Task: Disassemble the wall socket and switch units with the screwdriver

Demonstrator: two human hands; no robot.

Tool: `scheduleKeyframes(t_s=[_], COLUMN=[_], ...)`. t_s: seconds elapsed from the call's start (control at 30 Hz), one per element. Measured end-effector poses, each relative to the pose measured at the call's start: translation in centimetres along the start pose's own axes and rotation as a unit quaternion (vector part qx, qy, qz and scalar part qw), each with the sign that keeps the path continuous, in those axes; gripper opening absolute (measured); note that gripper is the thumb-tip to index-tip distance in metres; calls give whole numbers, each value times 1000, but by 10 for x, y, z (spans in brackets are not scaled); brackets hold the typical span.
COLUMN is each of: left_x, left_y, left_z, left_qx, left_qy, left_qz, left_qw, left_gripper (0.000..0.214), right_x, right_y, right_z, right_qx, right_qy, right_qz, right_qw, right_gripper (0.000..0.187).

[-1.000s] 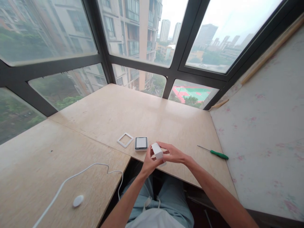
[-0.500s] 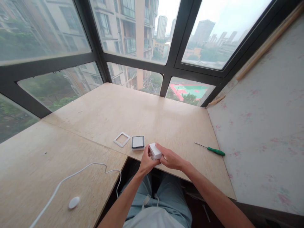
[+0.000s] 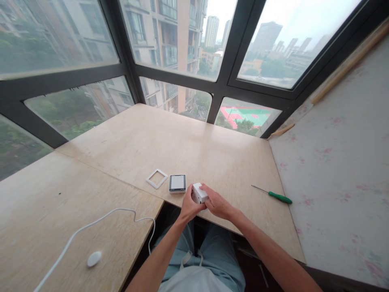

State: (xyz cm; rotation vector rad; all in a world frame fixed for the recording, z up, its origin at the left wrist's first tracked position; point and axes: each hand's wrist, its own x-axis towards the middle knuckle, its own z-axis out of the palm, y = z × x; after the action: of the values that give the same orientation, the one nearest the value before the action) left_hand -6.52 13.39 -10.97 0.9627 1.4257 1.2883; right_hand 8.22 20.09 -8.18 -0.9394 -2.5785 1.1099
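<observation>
Both hands are closed around a small white plastic box (image 3: pixel 200 194), held just above the front edge of the table. My left hand (image 3: pixel 191 207) grips its left side and underside. On its right side, the fingers of my right hand (image 3: pixel 216 201) press against the top and edge. The face turned toward my left palm is mostly hidden. Just left of the hands lies a square wall switch (image 3: pixel 177 183) with a white panel and a dark border. Beside that rests a thin white square frame (image 3: pixel 157 178).
A screwdriver (image 3: pixel 280 198) with a green handle lies at the right, near the papered wall (image 3: pixel 340 170). On the left section, a white cable (image 3: pixel 88 225) runs over the table edge, by a round white disc (image 3: pixel 94 258). Windows border the table's far side.
The view has shifted slightly, so things on the table appear a little moved. Both hands still hold the white box, which is turned very slightly.
</observation>
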Motion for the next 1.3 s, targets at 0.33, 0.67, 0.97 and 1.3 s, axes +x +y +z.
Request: scheduleKeyframes(t_s=[0.33, 0.67, 0.97, 1.3], left_x=[10, 3, 1, 7], left_y=[-3, 8, 4, 2], left_z=[5, 3, 0, 1], left_qx=[-95, -219, -227, -230], left_qy=[5, 24, -83, -119], left_qz=[-27, -113, -70, -50], left_qw=[995, 969, 968, 964], left_gripper=[87, 86, 83, 91], right_x=[5, -2, -2, -1], right_y=[11, 19, 24, 39], right_z=[-9, -12, -21, -18], right_qx=[113, 288, 398, 361], right_qy=[40, -55, -113, -54], right_qz=[-15, 9, -3, 44], right_qw=[993, 956, 910, 930], right_gripper=[56, 74, 77, 98])
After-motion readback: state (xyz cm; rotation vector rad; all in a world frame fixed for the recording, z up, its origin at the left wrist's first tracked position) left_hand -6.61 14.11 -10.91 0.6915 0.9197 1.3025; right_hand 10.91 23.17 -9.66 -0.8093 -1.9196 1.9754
